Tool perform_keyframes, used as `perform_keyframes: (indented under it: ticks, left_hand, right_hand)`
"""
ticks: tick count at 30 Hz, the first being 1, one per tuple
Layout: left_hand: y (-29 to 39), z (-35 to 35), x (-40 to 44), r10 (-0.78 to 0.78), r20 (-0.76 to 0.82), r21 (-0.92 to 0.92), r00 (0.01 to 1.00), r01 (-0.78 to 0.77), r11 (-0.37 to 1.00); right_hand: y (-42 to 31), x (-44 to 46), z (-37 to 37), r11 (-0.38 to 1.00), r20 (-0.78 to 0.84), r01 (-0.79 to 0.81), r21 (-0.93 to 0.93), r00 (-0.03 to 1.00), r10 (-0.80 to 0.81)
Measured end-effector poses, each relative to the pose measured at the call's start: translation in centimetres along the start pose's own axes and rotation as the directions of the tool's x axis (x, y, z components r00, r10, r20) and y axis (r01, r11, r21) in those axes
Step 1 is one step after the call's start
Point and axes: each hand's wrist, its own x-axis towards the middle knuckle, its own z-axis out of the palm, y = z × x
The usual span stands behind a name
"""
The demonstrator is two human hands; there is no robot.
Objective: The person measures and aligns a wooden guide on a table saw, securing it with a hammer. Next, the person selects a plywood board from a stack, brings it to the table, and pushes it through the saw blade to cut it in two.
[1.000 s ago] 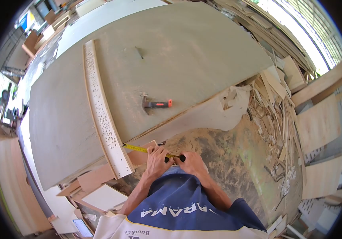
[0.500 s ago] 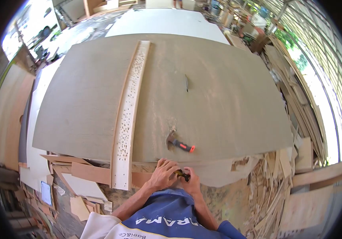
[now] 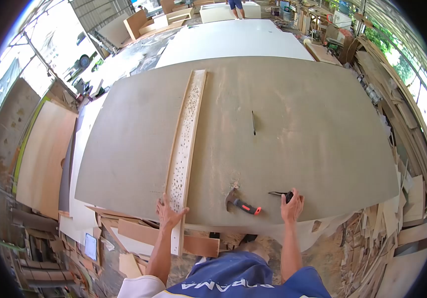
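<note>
A long narrow wooden board (image 3: 179,164), white-faced and dotted with small holes or spots, lies lengthwise on the large brown panel (image 3: 322,124). My left hand (image 3: 170,213) straddles its near part, thumb at the right edge and fingers at the left. Over on the right, my right hand (image 3: 293,207) is closed around a small black tape measure (image 3: 288,196), partly hidden by the fingers, at the panel's surface; a dark strap sticks out to the left. Between my hands rests a claw hammer (image 3: 243,204) with a black and red handle. Farther off lies a thin dark pen-like tool (image 3: 253,123).
White sheets (image 3: 233,39) lie beyond the brown panel. Scrap wood strips (image 3: 372,233) are heaped at the right, with stacked boards (image 3: 397,94) behind. Offcuts (image 3: 139,233) lean below the near left edge. A person (image 3: 236,7) stands far away.
My hands have parted from in front of my body. The left reached to the board; the right carried the tape measure rightward over the panel. The camera view has shifted.
</note>
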Motion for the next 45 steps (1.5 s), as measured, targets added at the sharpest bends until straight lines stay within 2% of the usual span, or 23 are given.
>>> perform_keyframes:
  ticks: [1,3,5,9,11,13,15,20,28,31,39,45]
  left_hand:
    - [-0.5,0.1,0.3,0.010,0.085,-0.018,0.996,-0.008,1.000]
    - [-0.5,1.1,0.8,0.051,0.066,-0.050,0.997,-0.048,0.998]
    - [-0.3,2.1,1.2,-0.005,0.023,-0.015,1.000,0.006,1.000]
    - [0.0,3.0,1.6,-0.043,-0.013,-0.033,0.999,0.042,0.999]
    - [0.0,3.7,2.3,-0.020,-0.025,-0.030,0.999,0.019,0.999]
    - [0.1,4.2,2.9,-0.003,-0.036,-0.026,0.999,0.002,1.000]
    - [0.6,4.3,4.1,-0.009,-0.010,-0.044,1.000,0.008,0.999]
    - [1.6,4.6,5.5,-0.012,-0.036,-0.054,0.999,0.010,0.998]
    - [1.1,4.1,5.9,-0.011,0.011,-0.105,1.000,0.012,0.994]
    - [1.5,4.1,6.0,0.003,-0.052,-0.086,0.999,-0.008,0.996]
    - [0.8,2.8,6.5,-0.033,-0.037,-0.109,0.999,0.029,0.994]
    - [-1.2,2.1,7.6,-0.026,-0.061,-0.094,0.998,0.020,0.995]
  right_hand:
    - [-0.1,-0.1,0.1,0.999,-0.067,0.025,-0.022,0.997,-0.026]
    - [-0.7,-0.6,0.3,0.999,-0.075,-0.006,-0.032,0.997,0.004]
    - [-1.7,-2.0,0.8,0.972,-0.285,-0.016,-0.236,0.957,-0.054]
    - [-4.2,-5.8,1.0,0.969,-0.300,-0.002,-0.248,0.951,-0.075]
    - [-5.8,-7.8,1.9,0.988,-0.192,0.068,-0.140,0.977,-0.094]
    - [-7.2,-9.2,2.5,0.989,-0.158,0.058,-0.133,0.984,-0.079]
    - [-7.3,-10.0,3.7,0.999,-0.073,0.030,-0.045,0.997,-0.033]
    - [-7.5,-10.2,3.5,0.999,-0.054,-0.012,0.045,0.998,0.014]
    - [-9.8,-9.1,4.7,0.985,0.042,0.149,0.083,0.987,-0.153]
    - [-11.6,-8.6,5.3,0.979,0.079,0.200,0.036,0.976,-0.202]
    - [-11.5,-8.8,6.4,0.980,0.050,0.198,-0.011,0.979,-0.198]
    - [-11.7,-9.0,6.9,0.978,-0.043,0.209,-0.001,0.977,-0.208]
